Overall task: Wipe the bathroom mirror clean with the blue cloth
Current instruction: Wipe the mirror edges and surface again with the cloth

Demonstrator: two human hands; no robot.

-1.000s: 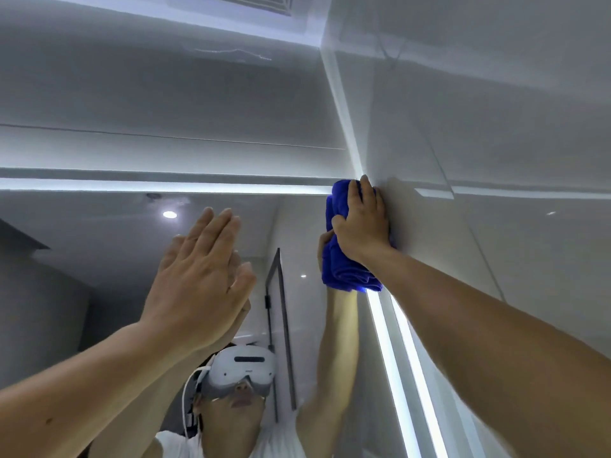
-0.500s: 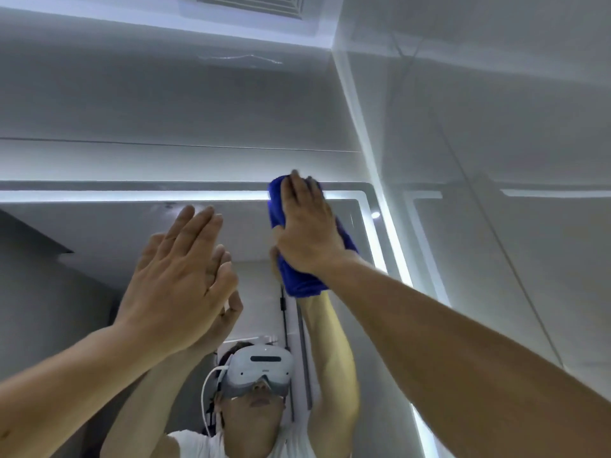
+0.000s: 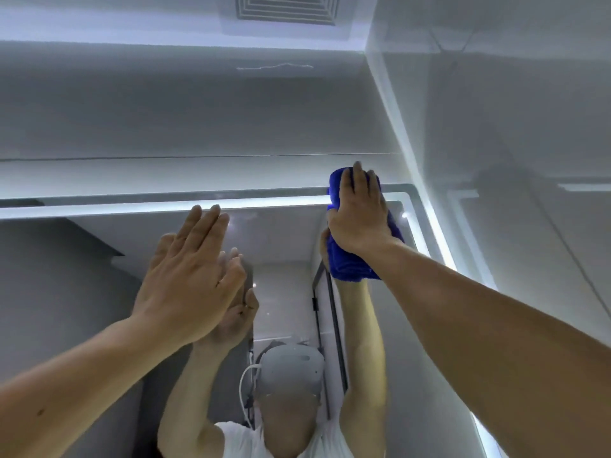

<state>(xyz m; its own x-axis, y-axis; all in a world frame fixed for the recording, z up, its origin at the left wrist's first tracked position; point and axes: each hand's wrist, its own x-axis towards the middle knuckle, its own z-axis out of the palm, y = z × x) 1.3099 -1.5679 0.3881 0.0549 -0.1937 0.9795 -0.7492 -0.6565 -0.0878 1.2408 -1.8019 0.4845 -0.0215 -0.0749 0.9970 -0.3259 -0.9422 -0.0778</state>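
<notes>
fingers of the right hand [image 3: 358,214] are spread flat over the bunched blue cloth [image 3: 350,262], pinning it to the mirror [image 3: 281,246] at its top right corner, over the lit edge strip [image 3: 132,206], likely to clear the rim. the left hand [image 3: 188,279] is open, fingers straight, palm on the glass, seemingly for balance. half a second ago the cloth sat further left and lower; it has slid toward the corner.

The mirror [image 3: 281,239] carries a lit strip along its top edge. A blue cloth [image 3: 350,262] is pressed against its upper right corner.
</notes>
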